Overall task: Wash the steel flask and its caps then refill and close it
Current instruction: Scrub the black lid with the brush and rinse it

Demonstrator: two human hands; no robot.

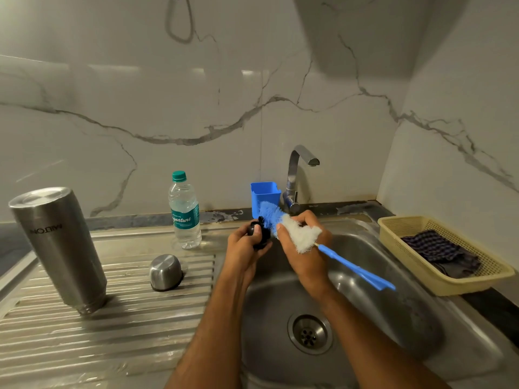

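Over the stainless steel sink basin (421,327), our left hand (243,249) grips a small black inner cap (259,234), fingers curled round it, while our right hand (302,248) clasps the blue-and-white bristled bottle brush (297,234) by its bristle head, pressing the blue tip against the cap. The tall steel flask (60,248) stands inverted on the ribbed drainboard (112,318), the domed steel outer cap (165,272) near it, mouth down.

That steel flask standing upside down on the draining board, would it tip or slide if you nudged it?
Probably tips fairly easily: the steel flask is tall, stands inverted on its narrower mouth end and leans in this view. It may also slide, since smooth metal rests on the ridged steel draining board. Likely stiff, not fragile.
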